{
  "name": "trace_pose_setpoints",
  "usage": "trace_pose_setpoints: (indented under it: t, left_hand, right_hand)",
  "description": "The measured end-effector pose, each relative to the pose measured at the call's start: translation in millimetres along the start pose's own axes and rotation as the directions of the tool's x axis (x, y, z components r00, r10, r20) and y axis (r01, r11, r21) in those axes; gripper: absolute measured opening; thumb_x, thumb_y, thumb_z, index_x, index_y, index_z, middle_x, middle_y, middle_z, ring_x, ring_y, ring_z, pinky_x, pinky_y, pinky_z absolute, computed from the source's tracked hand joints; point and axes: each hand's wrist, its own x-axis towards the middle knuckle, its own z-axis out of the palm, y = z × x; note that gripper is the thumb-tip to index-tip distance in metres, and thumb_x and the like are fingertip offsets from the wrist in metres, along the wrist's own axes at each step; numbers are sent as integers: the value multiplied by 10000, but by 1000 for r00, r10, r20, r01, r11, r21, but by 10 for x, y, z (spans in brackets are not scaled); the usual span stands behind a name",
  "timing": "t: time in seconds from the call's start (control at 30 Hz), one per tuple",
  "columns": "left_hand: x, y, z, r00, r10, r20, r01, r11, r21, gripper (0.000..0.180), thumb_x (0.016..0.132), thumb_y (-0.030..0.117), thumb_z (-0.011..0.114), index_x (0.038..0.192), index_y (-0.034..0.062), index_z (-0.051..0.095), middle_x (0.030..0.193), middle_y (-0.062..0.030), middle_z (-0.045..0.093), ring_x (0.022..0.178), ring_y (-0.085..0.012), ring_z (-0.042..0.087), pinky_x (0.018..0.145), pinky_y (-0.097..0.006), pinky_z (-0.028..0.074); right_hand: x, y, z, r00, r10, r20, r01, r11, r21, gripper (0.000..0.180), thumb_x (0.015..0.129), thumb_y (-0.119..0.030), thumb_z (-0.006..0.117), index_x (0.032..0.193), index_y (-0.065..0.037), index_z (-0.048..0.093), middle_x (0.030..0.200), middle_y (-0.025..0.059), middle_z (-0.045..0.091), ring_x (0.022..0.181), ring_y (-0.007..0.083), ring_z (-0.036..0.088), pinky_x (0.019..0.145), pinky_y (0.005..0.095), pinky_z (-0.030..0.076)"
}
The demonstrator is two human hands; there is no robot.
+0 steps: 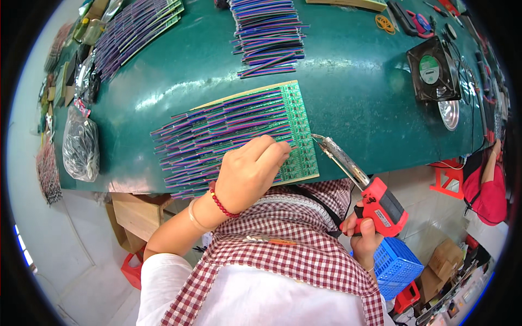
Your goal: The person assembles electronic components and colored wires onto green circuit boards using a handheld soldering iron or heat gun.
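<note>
From left to right: one clear bag (pixel 80 144); one wired board (pixel 142 33), upper left; many wires (pixel 217 133), probably soft and springy, too overlapped to count. Left hand (pixel 253 163): grip drawn together above the wire ends, anything between the fingertips hidden. One wire stack (pixel 266 38) lies beyond. One circuit board (pixel 300 122), under the wires near the front of the green surface (pixel 353 76), is presumably light, stiff and brittle, best held by its bare edges. Right hand (pixel 367 231): grip clamped round the handle of one soldering gun (pixel 380 206), likely handle-heavy, tip just beside the board. One fan (pixel 432 70), far right
</note>
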Motion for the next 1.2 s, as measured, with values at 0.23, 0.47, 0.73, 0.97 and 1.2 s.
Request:
trace_pose_setpoints:
  t: [0.23, 0.47, 0.73, 0.97, 1.2]
  left_hand:
    - [-36, -71, 39, 999, 22, 27, -23, 999, 47, 189, 757, -15, 708, 933, 49, 683, 838, -68, 591, 649, -196, 614, 538, -309, 496]
    - [-18, -109, 57, 991, 126, 48, -131, 983, 128, 274, 689, -13, 665, 953, 52, 699, 827, -60, 582, 694, -202, 606, 542, -310, 499]
    - [-8, -127, 85, 989, 136, 55, -142, 982, 122, 291, 670, -19, 654, 952, 45, 684, 841, -66, 577, 708, -207, 606, 548, -313, 503]
    - [-18, -147, 87, 990, 134, 51, -139, 984, 108, 298, 665, -27, 649, 952, 46, 680, 855, -70, 569, 722, -211, 610, 556, -314, 505]
    - [-20, -136, 82, 990, 128, 61, -134, 985, 108, 303, 664, -31, 642, 954, 47, 678, 859, -70, 567, 729, -215, 611, 564, -316, 507]
  right_hand:
    - [-23, 11, -23, 999, 29, 26, -29, 999, -23, 535, 936, -419, 575, 1171, 52, 480, 622, 89, 517, 481, 135, 455, 482, 290, 442]
    - [-78, 53, -28, 994, 93, 53, -91, 995, -34, 496, 926, -356, 617, 1181, 53, 499, 658, 106, 550, 521, 152, 489, 540, 315, 465]
    - [-65, 19, -30, 995, 72, 74, -70, 997, -32, 149, 920, -128, 621, 912, 18, 588, 721, 70, 584, 625, 132, 539, 585, 280, 467]
    - [-57, 7, -18, 996, 65, 68, -56, 991, -125, 164, 921, -146, 625, 914, 16, 601, 747, 58, 595, 642, 125, 536, 595, 272, 454]
    - [-69, -7, -44, 998, 51, 34, -45, 986, -158, 359, 916, -330, 620, 892, 24, 564, 684, 101, 555, 550, 150, 493, 550, 320, 451]
